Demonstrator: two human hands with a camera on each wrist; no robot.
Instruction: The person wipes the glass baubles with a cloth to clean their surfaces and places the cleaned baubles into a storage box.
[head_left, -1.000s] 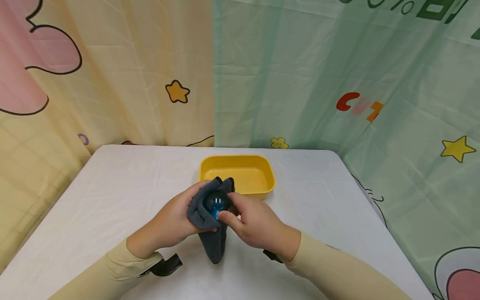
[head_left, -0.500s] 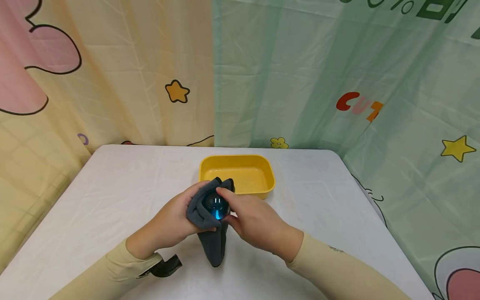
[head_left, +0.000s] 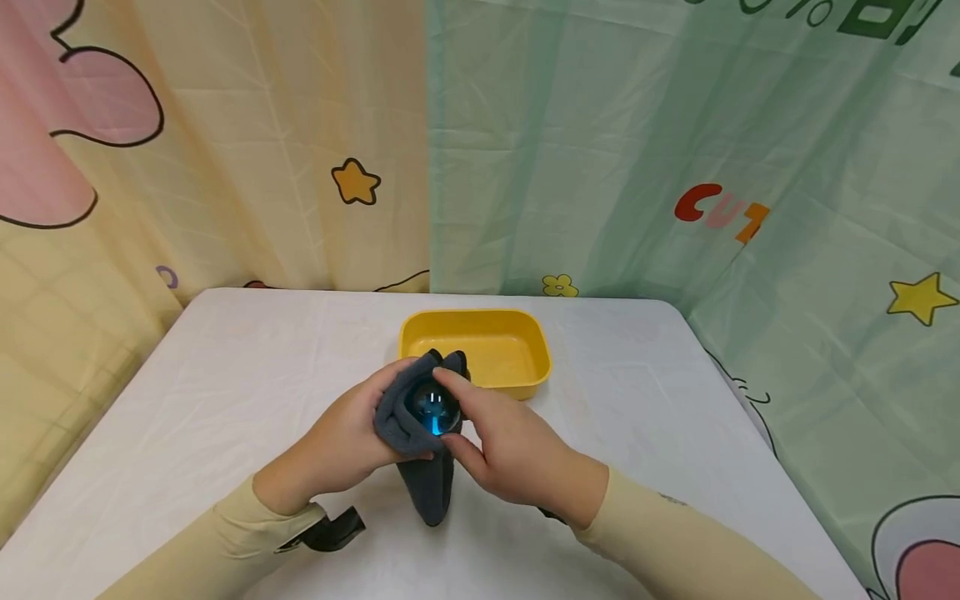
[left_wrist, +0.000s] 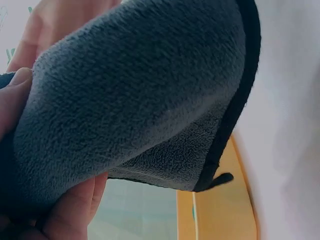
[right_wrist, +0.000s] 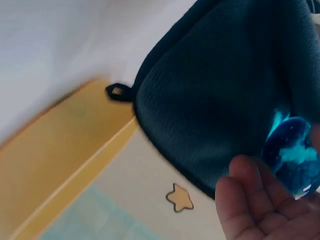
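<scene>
Gripped cloth (head_left: 405, 433) bunched in left hand (head_left: 345, 437), just on near side of bin (head_left: 506, 354). Pinched ball (head_left: 433, 408) in right hand (head_left: 517, 450), partly nested in cloth, likewise short of bin. Judged possible: loss of ball toward bin, from smooth, round surface under uneven pinch or slackened cloth.

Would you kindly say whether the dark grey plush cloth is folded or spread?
Folded: the dark grey plush cloth is bunched in the left hand, curling partly around a glassy blue ball, one end hanging below.
</scene>
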